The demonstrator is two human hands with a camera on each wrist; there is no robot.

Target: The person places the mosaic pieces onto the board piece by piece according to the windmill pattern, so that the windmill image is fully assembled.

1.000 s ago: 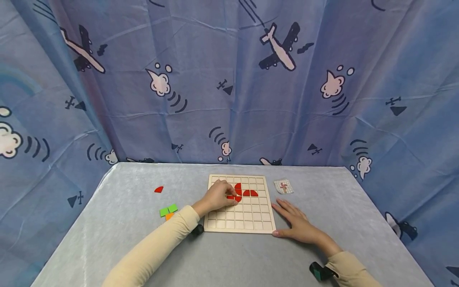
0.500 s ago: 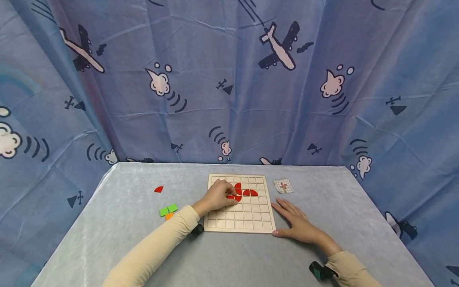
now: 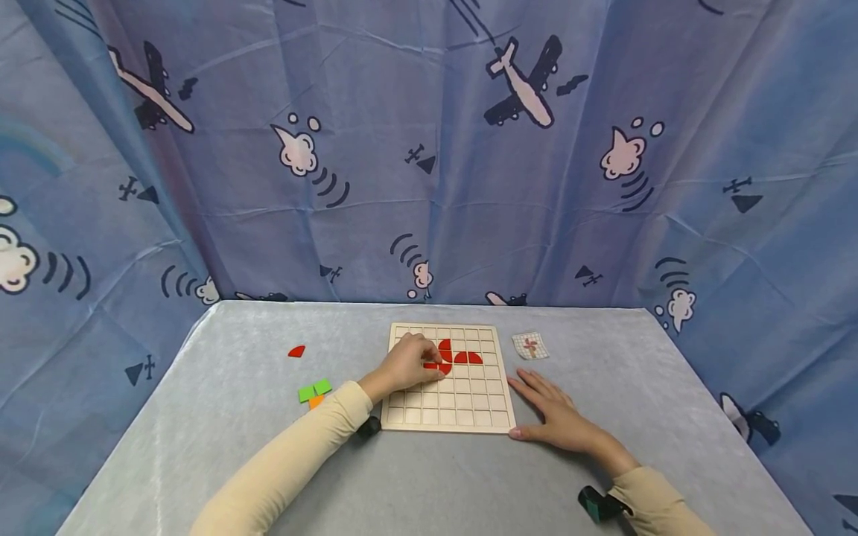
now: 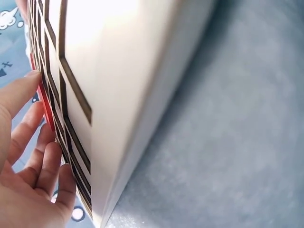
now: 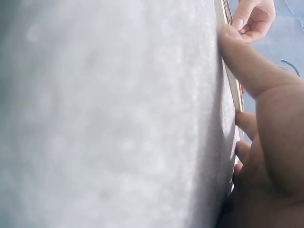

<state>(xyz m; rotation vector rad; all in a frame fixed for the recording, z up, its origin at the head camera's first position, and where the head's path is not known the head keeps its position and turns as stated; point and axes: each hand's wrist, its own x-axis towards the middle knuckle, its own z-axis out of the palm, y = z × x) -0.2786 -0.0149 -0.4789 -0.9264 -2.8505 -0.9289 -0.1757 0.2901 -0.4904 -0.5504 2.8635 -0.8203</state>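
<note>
My left hand (image 3: 410, 362) reaches over a square wooden grid board (image 3: 469, 406). Its thumb and fingertips pinch at a flat red tile (image 4: 46, 107) lying on the grid, partly hidden by the fingers. Around that spot are several red quarter-circle tiles, among them an upper one (image 3: 445, 345), a lower one (image 3: 445, 368) and a pair to the right (image 3: 468, 359). Spread along the board's right side, my right hand (image 3: 555, 419) has its thumb at the near corner and fingertips by the edge. In the right wrist view, its thumb (image 5: 256, 66) lies against the board's rim.
Left of the board lie a loose red quarter-circle tile (image 3: 296, 351), two green tiles (image 3: 315, 390) and a partly covered orange tile (image 3: 316, 401). A small card with a gridded pattern (image 3: 529, 347) sits beyond the right hand. A blue curtain (image 3: 429, 149) hangs behind the table.
</note>
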